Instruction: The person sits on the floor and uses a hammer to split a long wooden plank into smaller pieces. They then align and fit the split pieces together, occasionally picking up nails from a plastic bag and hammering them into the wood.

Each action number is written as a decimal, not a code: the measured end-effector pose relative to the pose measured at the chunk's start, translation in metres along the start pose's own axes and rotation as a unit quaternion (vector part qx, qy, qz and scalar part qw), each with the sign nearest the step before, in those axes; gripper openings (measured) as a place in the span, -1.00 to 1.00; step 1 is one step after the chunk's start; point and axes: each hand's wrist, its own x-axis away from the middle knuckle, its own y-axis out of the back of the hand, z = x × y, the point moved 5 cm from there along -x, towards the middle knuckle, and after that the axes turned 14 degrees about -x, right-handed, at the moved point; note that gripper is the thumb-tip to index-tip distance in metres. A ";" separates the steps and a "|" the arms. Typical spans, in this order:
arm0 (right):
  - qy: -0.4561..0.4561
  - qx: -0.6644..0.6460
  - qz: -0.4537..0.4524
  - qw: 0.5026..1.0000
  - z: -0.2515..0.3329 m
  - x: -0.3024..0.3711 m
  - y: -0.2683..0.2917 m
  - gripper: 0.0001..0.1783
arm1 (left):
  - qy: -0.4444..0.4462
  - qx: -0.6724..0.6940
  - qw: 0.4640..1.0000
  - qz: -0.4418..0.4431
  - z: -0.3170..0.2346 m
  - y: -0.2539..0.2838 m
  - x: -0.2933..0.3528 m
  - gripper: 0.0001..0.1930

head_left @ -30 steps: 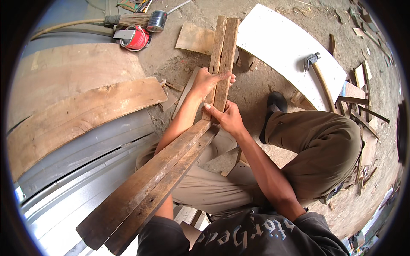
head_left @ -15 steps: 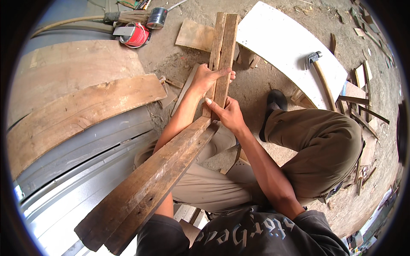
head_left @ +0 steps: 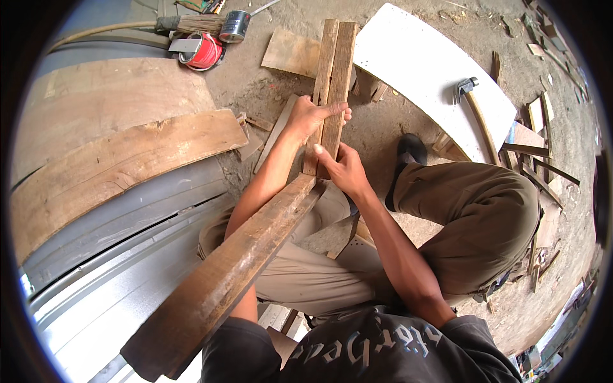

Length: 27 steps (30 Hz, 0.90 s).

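Busy floor here: white board [head_left: 424, 76] at upper R, claw hammer [head_left: 480, 121] lying on it, handle pointing back twd the person's bent R leg [head_left: 472, 198]. Scrap wood [head_left: 546, 175] littered past that, far R. Upper L, red can [head_left: 205, 54] w/ a dark can [head_left: 235, 27] just beside it, plus a long-handled brush [head_left: 199, 27]. Below those, plywood sheet [head_left: 128, 89], curved-looking plank [head_left: 134, 159], then shiny metal sheets [head_left: 128, 268].

Now the timbers, front & centre! Upper timbers [head_left: 340, 67], side by side, run away from the body; lower timbers [head_left: 217, 274] slant to bottom L, crossing in front of L forearm [head_left: 268, 185] & hiding part of it. They meet nr the R hand; can't tell how they're joined.

L hand [head_left: 314, 118] clamped round the upper pair, thumb over the top, fingertips showing at the R edge. R hand [head_left: 345, 169] just below, apart from the L, gripping the same pair's R side, thumb on top; its other fingers mostly hidden.
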 end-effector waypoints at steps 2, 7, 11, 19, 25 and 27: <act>0.050 0.044 -0.056 0.996 0.000 0.007 0.014 -0.52 | 0.003 0.001 1.000 0.004 -0.002 -0.006 0.003 -0.52; 0.188 0.179 -0.144 0.955 0.029 0.056 0.013 -0.78 | -0.009 0.000 1.000 0.001 0.003 -0.005 -0.007 -0.62; 0.215 0.247 0.090 0.941 0.018 0.100 -0.018 -0.75 | -0.018 -0.005 1.000 0.007 -0.001 -0.004 -0.011 -0.61; 0.280 0.377 0.204 0.859 0.009 0.111 -0.034 -0.46 | -0.010 -0.017 1.000 0.016 0.000 0.002 -0.007 -0.53; 0.263 0.423 0.186 0.847 0.010 0.114 -0.026 -0.56 | -0.011 -0.042 0.999 0.024 -0.001 -0.001 -0.009 -0.52; 0.263 0.423 0.166 0.851 0.020 0.110 -0.024 -0.60 | -0.016 -0.029 0.999 0.026 0.000 -0.001 -0.014 -0.52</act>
